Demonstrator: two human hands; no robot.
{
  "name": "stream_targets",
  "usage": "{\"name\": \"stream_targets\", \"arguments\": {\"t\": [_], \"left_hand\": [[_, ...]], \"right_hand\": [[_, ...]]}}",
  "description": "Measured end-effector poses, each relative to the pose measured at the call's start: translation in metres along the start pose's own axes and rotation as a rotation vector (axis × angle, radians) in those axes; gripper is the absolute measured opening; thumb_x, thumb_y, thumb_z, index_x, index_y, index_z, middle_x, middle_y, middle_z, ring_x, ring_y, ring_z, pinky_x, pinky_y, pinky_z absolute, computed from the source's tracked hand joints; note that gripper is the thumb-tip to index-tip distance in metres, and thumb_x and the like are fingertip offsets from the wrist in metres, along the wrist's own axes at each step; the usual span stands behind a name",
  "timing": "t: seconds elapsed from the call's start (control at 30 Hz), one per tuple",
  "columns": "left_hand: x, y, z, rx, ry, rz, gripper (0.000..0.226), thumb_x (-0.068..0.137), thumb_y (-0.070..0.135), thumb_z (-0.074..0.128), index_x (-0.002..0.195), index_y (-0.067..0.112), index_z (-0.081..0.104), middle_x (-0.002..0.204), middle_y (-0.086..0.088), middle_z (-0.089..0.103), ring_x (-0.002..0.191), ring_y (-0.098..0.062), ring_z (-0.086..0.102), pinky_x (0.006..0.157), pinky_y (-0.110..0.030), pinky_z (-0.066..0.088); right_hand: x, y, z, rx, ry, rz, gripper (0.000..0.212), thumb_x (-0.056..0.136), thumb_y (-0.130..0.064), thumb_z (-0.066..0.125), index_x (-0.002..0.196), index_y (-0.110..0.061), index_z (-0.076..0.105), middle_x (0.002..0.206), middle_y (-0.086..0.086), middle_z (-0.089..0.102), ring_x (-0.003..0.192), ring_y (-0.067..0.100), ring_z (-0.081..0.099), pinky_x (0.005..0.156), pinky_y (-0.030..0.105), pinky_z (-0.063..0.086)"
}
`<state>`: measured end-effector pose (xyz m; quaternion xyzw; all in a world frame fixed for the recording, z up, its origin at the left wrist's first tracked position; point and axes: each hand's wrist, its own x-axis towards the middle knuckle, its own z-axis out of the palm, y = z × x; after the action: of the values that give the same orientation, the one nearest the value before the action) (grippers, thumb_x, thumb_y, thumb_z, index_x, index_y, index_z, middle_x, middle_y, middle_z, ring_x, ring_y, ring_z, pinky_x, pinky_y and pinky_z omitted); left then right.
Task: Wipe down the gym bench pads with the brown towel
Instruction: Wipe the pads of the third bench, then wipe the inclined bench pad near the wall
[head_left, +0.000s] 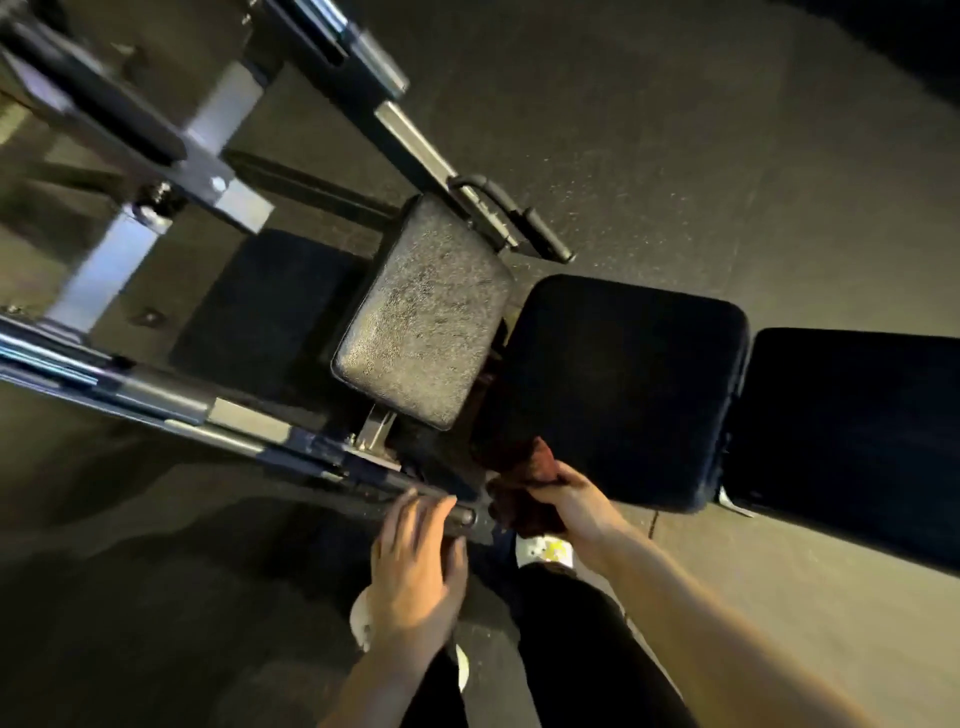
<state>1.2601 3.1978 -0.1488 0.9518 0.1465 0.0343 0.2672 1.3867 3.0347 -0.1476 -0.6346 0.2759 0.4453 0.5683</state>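
Note:
A dark seat pad (618, 384) of the gym machine fills the middle of the view, with a second dark pad (852, 441) to its right. A tilted, shiny chest pad (423, 312) stands to the left of the seat pad. My right hand (566, 499) grips the bunched brown towel (524, 478) at the seat pad's near left corner. Fingers straight, my left hand (415, 566) hovers by the end of a metal handle bar (447, 512); whether they touch is unclear.
Steel frame bars (156, 400) run from the left toward my hands. A black handle (514, 218) sticks out behind the chest pad. Speckled rubber floor (675, 130) surrounds the machine. My dark trouser legs and white shoes (545, 551) stand below.

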Motion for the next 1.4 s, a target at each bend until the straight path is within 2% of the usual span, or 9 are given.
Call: {"name": "stream_targets", "arguments": {"t": [0.27, 0.4, 0.5, 0.6, 0.7, 0.87, 1.03, 1.27, 1.4], "left_hand": [[-0.007, 0.15, -0.122, -0.084, -0.142, 0.241, 0.037, 0.091, 0.045, 0.054, 0.113, 0.019, 0.068, 0.116, 0.005, 0.063, 0.125, -0.018, 0.053, 0.098, -0.035, 0.047], [-0.006, 0.212, -0.148, -0.164, -0.14, 0.199, 0.045, 0.09, 0.051, 0.054, 0.118, 0.019, 0.068, 0.118, 0.006, 0.065, 0.122, -0.014, 0.054, 0.097, -0.03, 0.045], [-0.01, 0.238, -0.161, -0.261, -0.19, 0.141, 0.034, 0.092, 0.04, 0.061, 0.121, 0.024, 0.068, 0.114, 0.015, 0.064, 0.112, -0.005, 0.057, 0.093, -0.026, 0.049], [-0.006, 0.256, -0.175, -0.321, -0.264, 0.162, 0.022, 0.09, 0.02, 0.071, 0.112, 0.024, 0.072, 0.098, 0.035, 0.055, 0.094, 0.01, 0.058, 0.083, -0.01, 0.045], [-0.002, 0.268, -0.19, -0.363, -0.267, 0.231, 0.014, 0.088, 0.015, 0.072, 0.1, 0.022, 0.074, 0.089, 0.034, 0.057, 0.088, 0.016, 0.057, 0.073, -0.001, 0.041], [0.0, 0.283, -0.213, -0.419, -0.318, 0.299, 0.03, 0.088, 0.016, 0.072, 0.087, 0.044, 0.06, 0.083, 0.022, 0.065, 0.086, 0.003, 0.061, 0.067, -0.007, 0.044], [-0.008, 0.307, -0.213, -0.41, -0.419, 0.401, 0.031, 0.088, 0.019, 0.072, 0.084, 0.046, 0.059, 0.085, 0.02, 0.065, 0.082, 0.003, 0.062, 0.068, -0.008, 0.045], [-0.026, 0.373, -0.192, -0.307, -0.556, 0.595, 0.015, 0.091, 0.029, 0.068, 0.093, 0.042, 0.063, 0.09, 0.024, 0.06, 0.085, 0.006, 0.059, 0.069, -0.007, 0.042], [-0.04, 0.437, -0.162, -0.296, -0.603, 0.678, 0.016, 0.091, 0.024, 0.069, 0.093, 0.04, 0.065, 0.092, 0.022, 0.061, 0.087, 0.002, 0.06, 0.071, -0.009, 0.043]], "right_hand": [[-0.202, -0.05, -0.056, 0.062, -0.138, -0.014, 0.024, 0.1, -0.017, 0.053, 0.119, -0.016, 0.067, 0.111, 0.013, 0.073, 0.107, 0.033, 0.068, 0.099, 0.049, 0.05], [-0.262, -0.068, -0.076, 0.078, -0.167, -0.076, 0.027, 0.101, -0.022, 0.052, 0.121, -0.013, 0.067, 0.111, 0.01, 0.074, 0.102, 0.024, 0.07, 0.087, 0.032, 0.056], [-0.299, -0.074, -0.085, 0.056, -0.134, -0.116, 0.027, 0.102, -0.029, 0.05, 0.116, -0.016, 0.068, 0.101, 0.005, 0.076, 0.093, 0.018, 0.073, 0.071, 0.022, 0.055], [-0.332, -0.076, -0.088, 0.055, -0.066, -0.178, 0.026, 0.102, -0.029, 0.049, 0.11, -0.014, 0.069, 0.082, -0.003, 0.076, 0.072, 0.007, 0.072, 0.059, 0.015, 0.05], [-0.357, -0.074, -0.086, 0.058, 0.006, -0.224, 0.025, 0.103, -0.029, 0.049, 0.105, -0.015, 0.07, 0.072, -0.008, 0.072, 0.062, 0.001, 0.067, 0.055, 0.013, 0.046], [-0.375, -0.061, -0.076, 0.021, 0.25, -0.32, 0.027, 0.1, -0.04, 0.05, 0.109, -0.023, 0.068, 0.101, -0.001, 0.073, 0.088, 0.007, 0.07, 0.078, 0.023, 0.057], [-0.391, -0.041, -0.082, 0.168, 0.483, -0.381, 0.02, 0.104, -0.029, 0.045, 0.099, -0.033, 0.064, 0.103, -0.004, 0.069, 0.093, 0.006, 0.066, 0.071, 0.015, 0.051], [-0.423, -0.012, -0.146, 0.331, 0.732, -0.4, 0.026, 0.102, -0.014, 0.045, 0.097, -0.019, 0.07, 0.093, 0.004, 0.071, 0.081, 0.01, 0.068, 0.061, 0.018, 0.05], [-0.445, 0.008, -0.209, 0.363, 0.791, -0.406, 0.024, 0.1, -0.016, 0.048, 0.091, -0.019, 0.07, 0.093, 0.008, 0.072, 0.086, 0.017, 0.069, 0.075, 0.03, 0.055]]}}
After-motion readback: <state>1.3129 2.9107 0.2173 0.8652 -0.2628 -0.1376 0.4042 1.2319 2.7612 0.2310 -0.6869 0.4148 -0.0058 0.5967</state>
